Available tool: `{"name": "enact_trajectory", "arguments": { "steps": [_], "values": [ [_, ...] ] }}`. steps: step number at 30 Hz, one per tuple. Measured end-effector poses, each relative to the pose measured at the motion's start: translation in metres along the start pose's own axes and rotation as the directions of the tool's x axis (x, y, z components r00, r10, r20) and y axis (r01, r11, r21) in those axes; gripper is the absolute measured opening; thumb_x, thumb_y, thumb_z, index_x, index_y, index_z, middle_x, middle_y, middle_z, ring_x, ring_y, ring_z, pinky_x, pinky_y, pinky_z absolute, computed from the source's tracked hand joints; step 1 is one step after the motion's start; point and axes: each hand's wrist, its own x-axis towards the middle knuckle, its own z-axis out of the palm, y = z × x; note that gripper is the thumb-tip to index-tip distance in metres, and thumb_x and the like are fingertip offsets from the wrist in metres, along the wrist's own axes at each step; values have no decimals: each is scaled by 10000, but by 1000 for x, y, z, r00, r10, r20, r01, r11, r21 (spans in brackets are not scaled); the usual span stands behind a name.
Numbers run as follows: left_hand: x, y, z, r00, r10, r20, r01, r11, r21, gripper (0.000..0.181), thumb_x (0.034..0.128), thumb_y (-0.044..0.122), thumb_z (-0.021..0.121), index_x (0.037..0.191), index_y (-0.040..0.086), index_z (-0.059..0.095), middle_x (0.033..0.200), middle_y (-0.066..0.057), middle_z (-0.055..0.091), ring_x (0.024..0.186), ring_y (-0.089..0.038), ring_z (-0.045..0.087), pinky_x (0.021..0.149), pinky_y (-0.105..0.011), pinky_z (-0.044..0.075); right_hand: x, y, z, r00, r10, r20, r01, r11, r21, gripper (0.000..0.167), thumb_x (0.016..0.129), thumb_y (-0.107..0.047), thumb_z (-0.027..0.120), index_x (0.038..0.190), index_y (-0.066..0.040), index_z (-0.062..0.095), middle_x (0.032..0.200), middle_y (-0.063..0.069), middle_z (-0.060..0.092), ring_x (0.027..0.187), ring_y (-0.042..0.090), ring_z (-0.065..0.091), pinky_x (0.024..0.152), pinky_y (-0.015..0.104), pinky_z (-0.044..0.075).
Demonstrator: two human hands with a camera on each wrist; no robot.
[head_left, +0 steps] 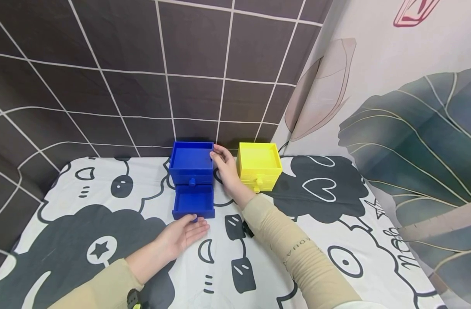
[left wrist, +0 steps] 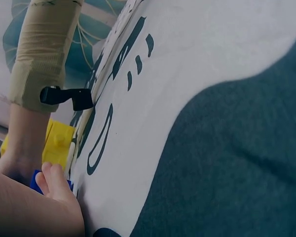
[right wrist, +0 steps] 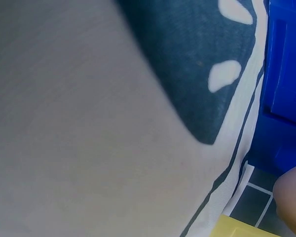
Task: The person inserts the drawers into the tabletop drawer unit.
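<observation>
A small blue drawer box (head_left: 192, 156) stands against the dark wall, with an open tray on top and a round knob on its upper drawer. Its lower drawer (head_left: 194, 198) is pulled out toward me and looks empty. At the front of that drawer, my left hand (head_left: 181, 236) pinches the knob between thumb and index finger; the knob is mostly hidden and the other fingers stretch out to the right. My right hand (head_left: 228, 169) grips the box's upper right edge, thumb over the rim. Blue side wall (right wrist: 286, 74) shows in the right wrist view.
Just right of my right hand stands a yellow drawer box (head_left: 259, 163), its drawers shut. A black-and-white patterned cloth (head_left: 216, 270) covers the table. The dark gridded wall (head_left: 196, 94) rises directly behind both boxes. A leaf-printed curtain (head_left: 424, 128) hangs on the right.
</observation>
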Motion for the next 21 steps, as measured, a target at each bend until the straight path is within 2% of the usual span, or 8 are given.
{"name": "enact_trajectory", "arguments": {
  "steps": [6,21],
  "values": [
    [0,2,-2,1000,4,-5,-4,1000,11,340,1145,139,381,1349,-115,477,1045,-63,766,945,-128,759,962,-295,651,0,0,1,1000,4,-4,-4,1000,8,419,1081,-102,563,1474,42,537,1484,240,579,1379,358,582,1255,426,446],
    [-1,6,4,999,21,-41,-21,1000,-3,255,1147,141,390,1293,-44,487,1024,-61,753,938,-130,764,959,-299,653,2,2,1,1000,-12,-15,12,1000,12,412,1073,-89,569,1456,61,545,1460,254,592,1342,349,603,1225,409,477]
  ]
}}
